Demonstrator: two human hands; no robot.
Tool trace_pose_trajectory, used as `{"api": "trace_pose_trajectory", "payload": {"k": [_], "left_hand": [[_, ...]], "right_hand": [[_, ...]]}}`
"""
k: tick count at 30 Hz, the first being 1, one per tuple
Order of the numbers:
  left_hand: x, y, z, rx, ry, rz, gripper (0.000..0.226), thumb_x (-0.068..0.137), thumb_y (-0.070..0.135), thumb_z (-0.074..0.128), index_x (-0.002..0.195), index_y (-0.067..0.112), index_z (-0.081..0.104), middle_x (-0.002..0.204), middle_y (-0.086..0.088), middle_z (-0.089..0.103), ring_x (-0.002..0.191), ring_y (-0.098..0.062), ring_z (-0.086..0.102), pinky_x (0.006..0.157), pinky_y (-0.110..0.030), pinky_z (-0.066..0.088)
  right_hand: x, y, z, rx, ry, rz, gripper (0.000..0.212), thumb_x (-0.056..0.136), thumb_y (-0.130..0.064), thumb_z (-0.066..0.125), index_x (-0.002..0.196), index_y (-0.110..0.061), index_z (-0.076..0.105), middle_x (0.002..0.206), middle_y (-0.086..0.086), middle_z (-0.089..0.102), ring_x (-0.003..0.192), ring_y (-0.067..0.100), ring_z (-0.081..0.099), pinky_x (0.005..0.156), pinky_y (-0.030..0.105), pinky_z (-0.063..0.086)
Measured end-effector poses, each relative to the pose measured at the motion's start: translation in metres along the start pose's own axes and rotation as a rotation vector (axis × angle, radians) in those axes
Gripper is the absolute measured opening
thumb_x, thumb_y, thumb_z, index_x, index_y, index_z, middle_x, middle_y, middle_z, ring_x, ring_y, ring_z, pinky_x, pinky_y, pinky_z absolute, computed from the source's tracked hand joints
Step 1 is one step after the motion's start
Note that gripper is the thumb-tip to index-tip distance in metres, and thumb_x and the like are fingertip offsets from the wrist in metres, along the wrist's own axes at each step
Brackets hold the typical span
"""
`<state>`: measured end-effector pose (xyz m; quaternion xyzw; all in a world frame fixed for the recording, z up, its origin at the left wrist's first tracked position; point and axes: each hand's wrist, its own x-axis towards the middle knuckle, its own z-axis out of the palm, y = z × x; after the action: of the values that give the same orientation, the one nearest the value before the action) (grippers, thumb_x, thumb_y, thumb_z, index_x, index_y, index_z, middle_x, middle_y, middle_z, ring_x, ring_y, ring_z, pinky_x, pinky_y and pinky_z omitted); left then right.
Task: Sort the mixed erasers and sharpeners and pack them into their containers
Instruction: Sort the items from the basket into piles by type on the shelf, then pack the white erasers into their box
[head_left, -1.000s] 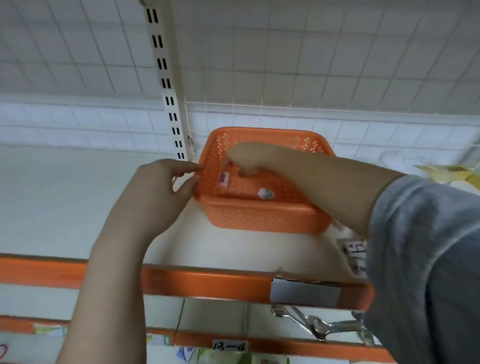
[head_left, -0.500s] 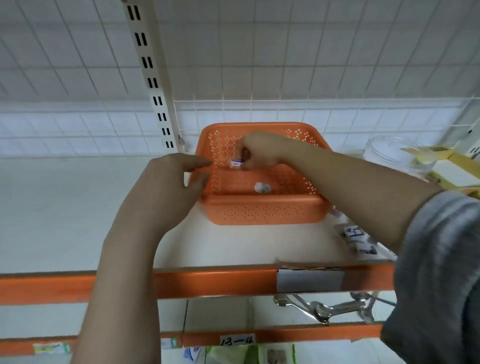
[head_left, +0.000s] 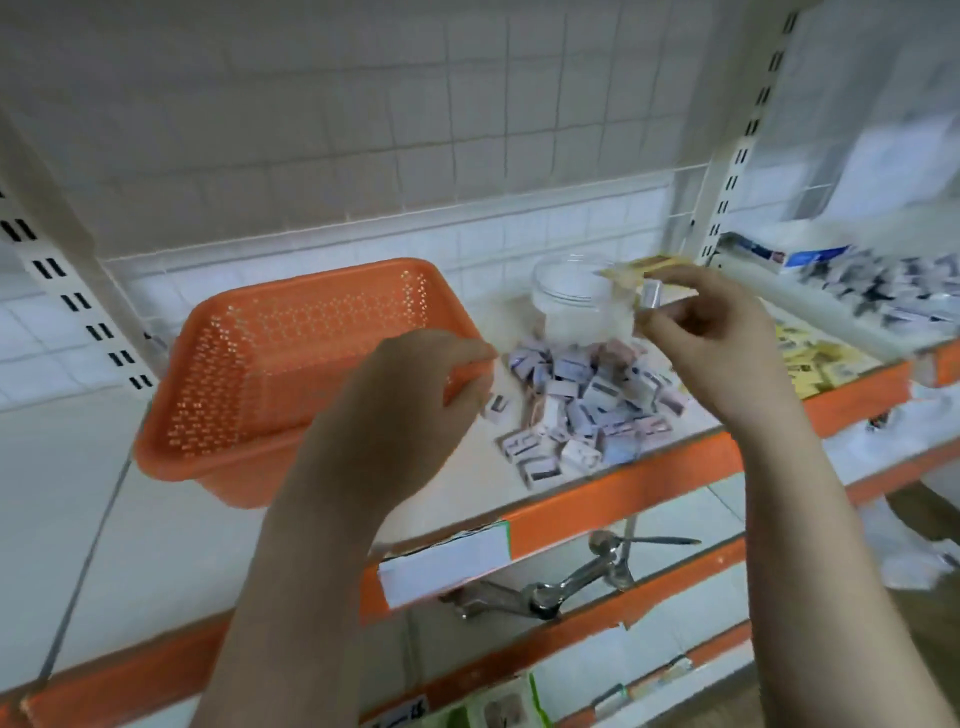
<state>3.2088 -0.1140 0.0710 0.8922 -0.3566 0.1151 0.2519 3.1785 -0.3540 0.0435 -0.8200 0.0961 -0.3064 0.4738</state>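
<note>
Over the shelf, right hand (head_left: 722, 338) is pinching a small sharpener (head_left: 651, 295) beside the clear jar (head_left: 576, 301), likely to drop it in; left hand (head_left: 415, 405) is gripping the orange basket (head_left: 291, 353) rim, steadying it; mixed pile (head_left: 587, 400) is lying between

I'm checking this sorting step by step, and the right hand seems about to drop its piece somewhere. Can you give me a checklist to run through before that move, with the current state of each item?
1. Right hand has a secure grip on the small piece: ok, pinched at the fingertips.
2. Type of piece known, eraser or sharpener: cannot tell, blurred.
3. Clear jar open and upright: ok, no lid on it.
4. Jar within reach of the right hand: ok, directly beside it.
5. Left hand steadies the orange basket: ok, fingers on its right rim.
6. Pile of small boxes still to sort: not ok, many remain on the shelf.
</note>
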Motion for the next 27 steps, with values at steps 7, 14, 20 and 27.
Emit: {"api": "trace_pose_trajectory", "payload": {"k": [7,14,20,27], "left_hand": [[0.049,0.093,0.091,-0.042,0.002,0.034,0.033,0.086,0.031,0.050,0.112,0.020,0.068,0.111,0.003,0.068,0.101,-0.014,0.061,0.089,-0.031,0.047],[0.097,0.197,0.176,-0.092,-0.033,-0.125,0.028,0.093,0.026,0.053,0.119,0.030,0.062,0.124,0.009,0.060,0.110,-0.005,0.051,0.084,-0.012,0.029],[0.147,0.252,0.214,-0.114,-0.046,-0.190,0.028,0.093,0.027,0.053,0.119,0.031,0.062,0.126,0.011,0.058,0.116,-0.007,0.050,0.089,-0.015,0.030],[0.213,0.269,0.262,-0.106,-0.125,-0.175,0.028,0.094,0.030,0.051,0.120,0.034,0.059,0.121,0.013,0.057,0.110,-0.004,0.047,0.088,-0.017,0.032]], "right_hand": [[-0.019,0.090,-0.121,0.032,0.155,0.131,0.027,0.080,-0.024,0.073,0.094,-0.014,0.053,0.077,0.017,0.064,0.056,0.012,0.049,0.051,0.018,0.038],[-0.009,0.144,-0.253,-0.125,0.116,0.145,0.024,0.082,-0.036,0.069,0.082,-0.014,0.061,0.069,0.024,0.058,0.057,0.029,0.051,0.053,0.031,0.038],[0.020,0.176,-0.313,-0.138,0.103,0.187,0.014,0.082,-0.035,0.068,0.080,-0.022,0.064,0.075,0.022,0.065,0.069,0.036,0.058,0.057,0.037,0.044],[0.075,0.216,-0.334,-0.057,0.056,0.196,0.005,0.089,-0.018,0.063,0.089,-0.023,0.065,0.075,-0.012,0.068,0.058,-0.007,0.056,0.053,0.006,0.036]]}}
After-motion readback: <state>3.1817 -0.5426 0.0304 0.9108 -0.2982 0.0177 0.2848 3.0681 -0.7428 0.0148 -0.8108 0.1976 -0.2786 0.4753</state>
